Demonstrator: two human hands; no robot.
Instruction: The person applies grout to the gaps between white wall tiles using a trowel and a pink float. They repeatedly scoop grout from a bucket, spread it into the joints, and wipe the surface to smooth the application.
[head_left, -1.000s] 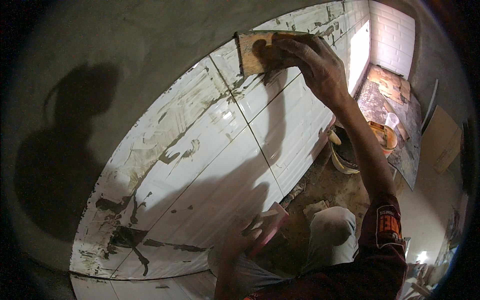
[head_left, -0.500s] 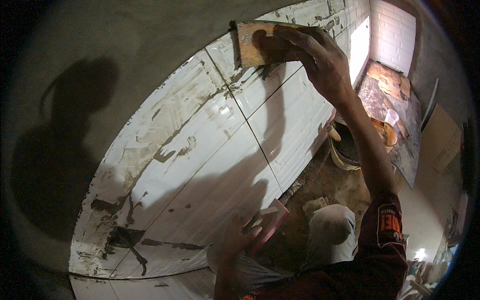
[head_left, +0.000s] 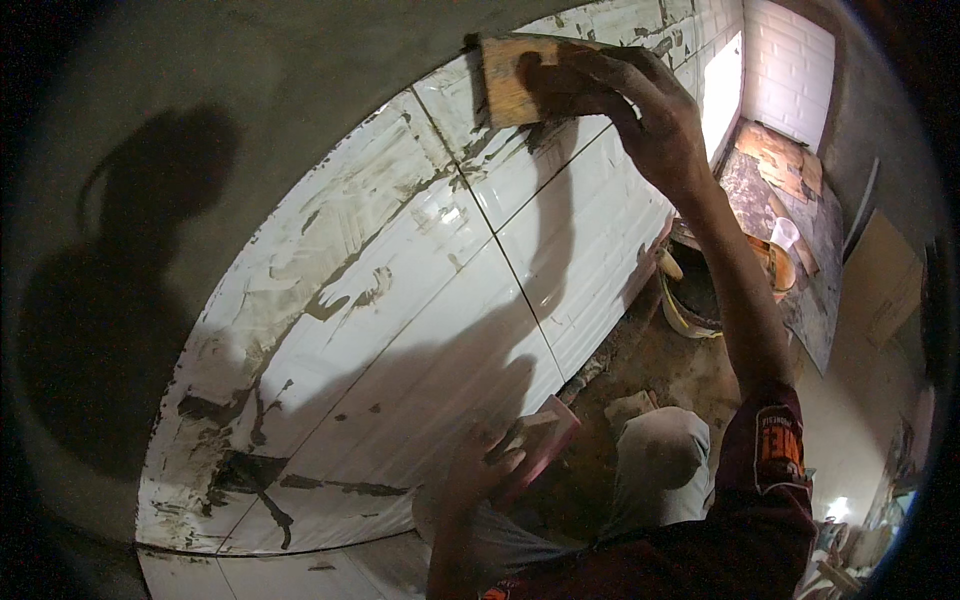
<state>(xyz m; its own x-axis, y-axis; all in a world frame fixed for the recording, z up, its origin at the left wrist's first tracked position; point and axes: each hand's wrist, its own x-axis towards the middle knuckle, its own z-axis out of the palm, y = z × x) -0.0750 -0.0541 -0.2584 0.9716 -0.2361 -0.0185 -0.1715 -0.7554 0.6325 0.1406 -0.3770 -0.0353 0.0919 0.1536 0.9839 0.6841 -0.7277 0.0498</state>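
Note:
My right hand reaches up to the top of a white tiled wall, fingers closed around a small rectangular piece of plywood. The plywood lies against the top row of tiles, next to the edge of the grey rendered wall. Grey mortar smears cover much of the upper tiles. Lower down, in shadow, my left hand grips a flat pink-edged board with grey material on it. Its fingers are partly lost in the dark.
Behind my right forearm stands a bucket with dark contents; an orange tub sits beyond it. Flattened cardboard lies at the right. My bent knee is close to the tiles. Grey rendered wall rises above them.
The plywood in my right hand has shifted slightly right and up along the tile edge. My left hand and its board have hardly moved.

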